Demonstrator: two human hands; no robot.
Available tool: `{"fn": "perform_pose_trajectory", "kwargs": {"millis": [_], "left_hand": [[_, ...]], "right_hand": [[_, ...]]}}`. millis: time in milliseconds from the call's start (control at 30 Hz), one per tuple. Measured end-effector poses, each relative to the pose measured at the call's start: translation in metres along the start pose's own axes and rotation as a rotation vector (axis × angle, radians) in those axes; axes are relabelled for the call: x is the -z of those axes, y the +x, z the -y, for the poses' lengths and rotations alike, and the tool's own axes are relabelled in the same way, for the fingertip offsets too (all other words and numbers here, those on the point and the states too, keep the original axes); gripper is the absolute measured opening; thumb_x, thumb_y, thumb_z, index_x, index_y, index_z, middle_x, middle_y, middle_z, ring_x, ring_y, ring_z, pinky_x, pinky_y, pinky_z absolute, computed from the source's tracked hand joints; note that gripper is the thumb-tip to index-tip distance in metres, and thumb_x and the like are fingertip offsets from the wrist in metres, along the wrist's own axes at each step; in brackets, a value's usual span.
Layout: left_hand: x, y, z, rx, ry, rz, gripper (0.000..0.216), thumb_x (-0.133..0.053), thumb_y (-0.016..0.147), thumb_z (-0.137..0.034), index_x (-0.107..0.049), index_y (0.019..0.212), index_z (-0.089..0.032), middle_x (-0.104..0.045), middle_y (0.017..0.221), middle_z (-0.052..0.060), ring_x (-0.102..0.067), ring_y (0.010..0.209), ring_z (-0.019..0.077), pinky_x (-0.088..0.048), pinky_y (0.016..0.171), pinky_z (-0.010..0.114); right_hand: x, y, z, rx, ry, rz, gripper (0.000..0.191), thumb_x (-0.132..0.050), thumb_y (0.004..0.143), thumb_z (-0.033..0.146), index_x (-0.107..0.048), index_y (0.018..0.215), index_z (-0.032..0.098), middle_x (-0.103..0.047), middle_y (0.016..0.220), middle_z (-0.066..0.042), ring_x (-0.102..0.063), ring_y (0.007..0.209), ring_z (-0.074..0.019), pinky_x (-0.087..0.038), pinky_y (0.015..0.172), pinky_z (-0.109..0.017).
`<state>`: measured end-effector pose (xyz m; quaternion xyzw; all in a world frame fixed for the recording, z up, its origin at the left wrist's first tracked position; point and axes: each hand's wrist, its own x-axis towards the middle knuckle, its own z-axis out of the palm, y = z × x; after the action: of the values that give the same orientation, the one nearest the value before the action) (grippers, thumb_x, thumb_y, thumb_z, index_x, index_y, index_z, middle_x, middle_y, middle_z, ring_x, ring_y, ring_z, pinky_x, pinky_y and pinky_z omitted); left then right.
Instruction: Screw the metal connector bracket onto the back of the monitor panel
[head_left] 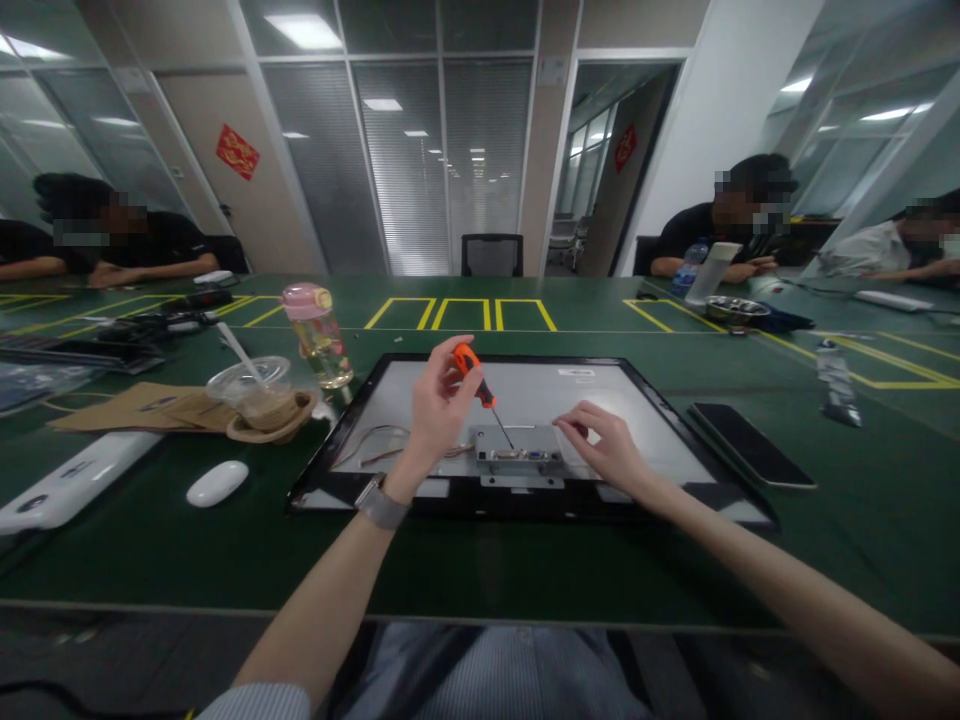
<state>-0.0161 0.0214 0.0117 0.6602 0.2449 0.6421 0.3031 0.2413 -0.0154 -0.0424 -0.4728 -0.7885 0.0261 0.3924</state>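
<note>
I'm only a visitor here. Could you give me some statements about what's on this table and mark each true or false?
1. The left hand holds a screwdriver, and the right hand is near the metal box. True.
2. The screwdriver has a blue handle. False: its handle is orange and black.
3. A phone lies on the table, right of the panel. True.
4. The metal box stands beside the panel. False: it is on the panel.
5. The mouse is left of the panel. True.
</note>
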Motion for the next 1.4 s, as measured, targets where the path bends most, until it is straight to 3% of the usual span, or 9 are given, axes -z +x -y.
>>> {"fn": "perform_pose_trajectory", "kwargs": {"millis": [133, 200, 333, 433, 867, 1267, 1400], "left_hand": [[0.002, 0.002, -0.007, -0.052, 0.163, 0.127, 0.035, -0.069, 0.085, -0.029, -0.061, 0.119, -0.023, -0.059, 0.083, -0.002, -0.060, 0.064, 0.0076, -0.055, 0.051, 0.014], [0.001, 0.001, -0.007, -0.093, 0.239, 0.162, 0.035, -0.071, 0.083, -0.029, -0.063, 0.116, -0.023, -0.062, 0.083, -0.002, -0.060, 0.064, 0.0074, -0.053, 0.050, 0.012], [-0.001, -0.004, -0.002, -0.121, 0.297, 0.170, 0.033, -0.071, 0.084, -0.028, -0.064, 0.115, -0.022, -0.067, 0.086, -0.001, -0.060, 0.063, 0.0064, -0.052, 0.051, 0.011], [-0.002, -0.007, 0.002, -0.137, 0.308, 0.175, 0.033, -0.070, 0.084, -0.028, -0.064, 0.116, -0.021, -0.068, 0.087, 0.000, -0.059, 0.061, 0.0058, -0.053, 0.051, 0.011], [-0.001, -0.012, 0.008, -0.147, 0.339, 0.212, 0.035, -0.068, 0.087, -0.029, -0.062, 0.120, -0.021, -0.068, 0.094, 0.002, -0.060, 0.065, 0.0069, -0.054, 0.052, 0.012], [-0.003, -0.016, 0.004, -0.184, 0.356, 0.257, 0.034, -0.064, 0.091, -0.034, -0.061, 0.123, -0.022, -0.067, 0.097, 0.004, -0.062, 0.069, 0.0091, -0.056, 0.056, 0.015], [-0.009, -0.018, 0.004, -0.091, 0.268, 0.299, 0.035, -0.057, 0.095, -0.031, -0.055, 0.129, -0.022, -0.065, 0.098, 0.004, -0.064, 0.072, 0.0105, -0.058, 0.061, 0.019]], "right_hand": [[-0.017, 0.030, -0.035, -0.116, -0.014, 0.065, 0.019, -0.054, 0.092, 0.021, -0.073, 0.091, 0.018, -0.073, 0.092, -0.009, -0.069, 0.085, -0.0226, -0.055, 0.081, -0.037], [-0.030, 0.042, -0.050, -0.100, -0.066, 0.164, 0.020, -0.056, 0.088, 0.017, -0.073, 0.098, 0.017, -0.073, 0.103, -0.012, -0.068, 0.099, -0.0263, -0.052, 0.094, -0.043], [-0.050, 0.050, -0.065, -0.088, -0.064, 0.238, 0.026, -0.058, 0.086, 0.015, -0.073, 0.106, 0.017, -0.072, 0.115, -0.014, -0.067, 0.111, -0.0284, -0.049, 0.103, -0.047], [-0.053, 0.045, -0.069, -0.080, -0.062, 0.273, 0.031, -0.056, 0.088, 0.018, -0.071, 0.115, 0.019, -0.068, 0.127, -0.013, -0.063, 0.120, -0.0285, -0.046, 0.107, -0.049], [-0.054, 0.033, -0.072, -0.081, -0.082, 0.296, 0.039, -0.048, 0.095, 0.025, -0.063, 0.131, 0.021, -0.058, 0.143, -0.014, -0.055, 0.132, -0.0284, -0.041, 0.113, -0.051], [-0.057, 0.032, -0.070, -0.072, -0.151, 0.307, 0.040, -0.044, 0.097, 0.023, -0.060, 0.133, 0.020, -0.058, 0.143, -0.014, -0.055, 0.132, -0.0261, -0.040, 0.114, -0.048], [-0.058, 0.031, -0.070, -0.081, -0.154, 0.305, 0.040, -0.044, 0.097, 0.022, -0.061, 0.133, 0.020, -0.058, 0.144, -0.014, -0.055, 0.132, -0.0260, -0.040, 0.114, -0.048]]}}
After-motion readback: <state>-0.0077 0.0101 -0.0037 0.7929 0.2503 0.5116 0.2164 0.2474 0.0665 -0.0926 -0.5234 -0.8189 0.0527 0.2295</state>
